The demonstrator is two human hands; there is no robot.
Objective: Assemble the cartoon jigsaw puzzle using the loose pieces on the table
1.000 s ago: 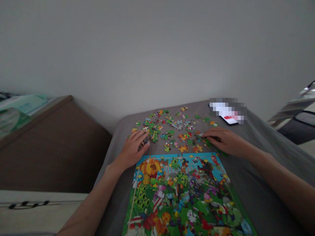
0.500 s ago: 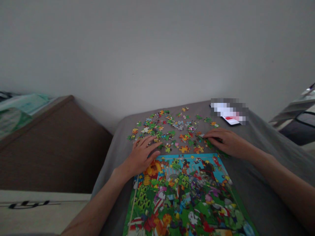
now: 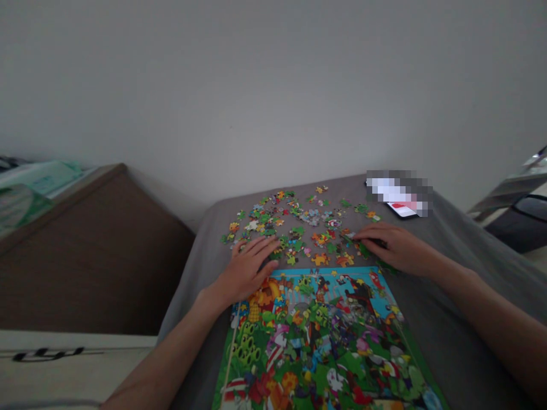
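Observation:
My left hand point(image 3: 245, 270) lies palm down at the near left edge of the loose puzzle pieces point(image 3: 294, 244). Its fingers are stretched out over them, and the thumb reaches over the top left corner of the colourful puzzle board point(image 3: 325, 341). On the other side, my right hand point(image 3: 391, 245) rests beside the pile with its fingertips drawn together at a small greyish puzzle piece point(image 3: 349, 235). Its curled fingers partly hide what is under them. Cartoon pictures cover the board, which has a light blue upper part and a green border. Two orange pieces point(image 3: 320, 259) lie just beyond its top edge.
A phone point(image 3: 404, 209) with a lit screen lies at the back right of the grey cloth surface point(image 3: 200, 239). Behind stands a plain wall point(image 3: 273, 102). A brown wooden cabinet point(image 3: 94, 245) is on the left, with a green and white packet point(image 3: 43, 179) on top.
The fingers of my left hand have shifted slightly to the right over the pieces and closer together. My right hand stays in the same spot.

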